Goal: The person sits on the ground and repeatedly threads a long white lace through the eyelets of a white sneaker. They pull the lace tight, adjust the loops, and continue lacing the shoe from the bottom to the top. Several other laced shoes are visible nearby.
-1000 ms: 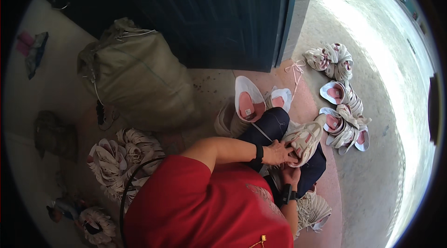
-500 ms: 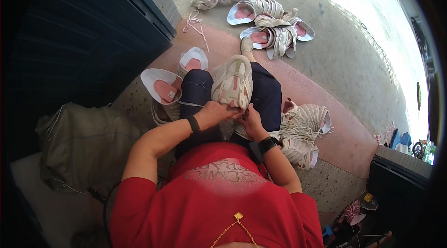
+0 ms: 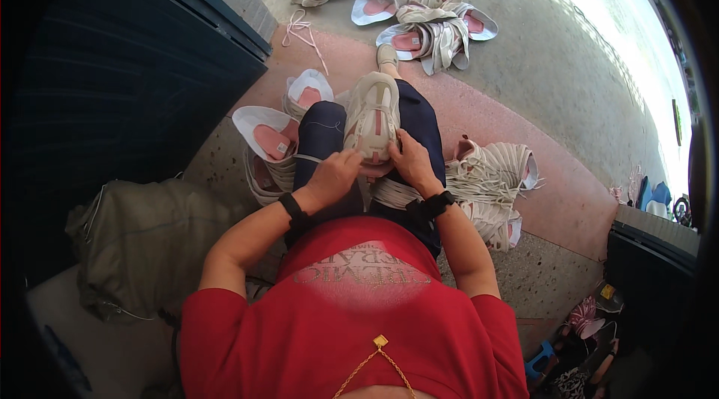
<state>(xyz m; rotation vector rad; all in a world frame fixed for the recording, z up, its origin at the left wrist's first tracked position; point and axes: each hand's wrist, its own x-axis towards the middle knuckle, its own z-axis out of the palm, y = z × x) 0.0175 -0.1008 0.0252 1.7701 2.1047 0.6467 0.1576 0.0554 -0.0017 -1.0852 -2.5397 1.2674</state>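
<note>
A cream and pink shoe upper (image 3: 372, 118) rests on my lap between my thighs, its rounded toe pointing away from me. My left hand (image 3: 335, 174) pinches its near left edge with curled fingers. On the opposite side, my right hand (image 3: 413, 161) grips the near right edge between thumb and fingers. Pink lining shows at the near end, between the two hands. Beside my left leg are stacked shoe uppers (image 3: 266, 135) with white rims and pink insides. A bundle of cream uppers (image 3: 490, 182) with loose laces lies by my right leg.
More bundled uppers (image 3: 427, 35) lie on the floor beyond my foot. Pink laces (image 3: 301, 35) lie near the dark door (image 3: 150, 47) at left. A stuffed olive sack (image 3: 153, 242) stands to my left. Assorted items (image 3: 588, 320) sit at lower right, by a dark panel.
Both hands have spread apart from the middle of the near end to its two sides. The shoe upper has turned more upright, and my view has shifted slightly.
</note>
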